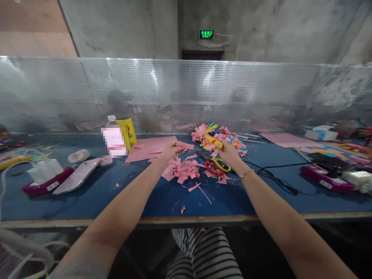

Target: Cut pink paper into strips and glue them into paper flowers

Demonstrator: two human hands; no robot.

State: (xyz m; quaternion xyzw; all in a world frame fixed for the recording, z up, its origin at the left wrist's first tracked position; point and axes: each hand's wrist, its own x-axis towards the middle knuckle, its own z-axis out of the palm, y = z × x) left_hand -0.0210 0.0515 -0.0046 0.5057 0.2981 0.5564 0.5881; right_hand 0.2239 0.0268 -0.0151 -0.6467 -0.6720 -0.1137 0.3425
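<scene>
My left hand [170,150] is closed on a strip of pink paper [182,145] above the blue table [151,197]. My right hand [229,152] grips a yellow glue stick [213,141], its tip pointing towards the pink strip. Below the hands lie a cut pink paper flower [186,169] and red-and-yellow scissors [216,166]. A pile of finished pink, blue and yellow paper flowers [221,136] sits just behind my right hand.
Pink paper sheets [151,149] and a yellow canister [128,131] lie at centre left. A phone [77,176] and a magenta box [40,186] are at left. A black cable [273,176], another magenta box [322,180] and tissues [321,133] are at right. A perforated metal screen [186,93] backs the table.
</scene>
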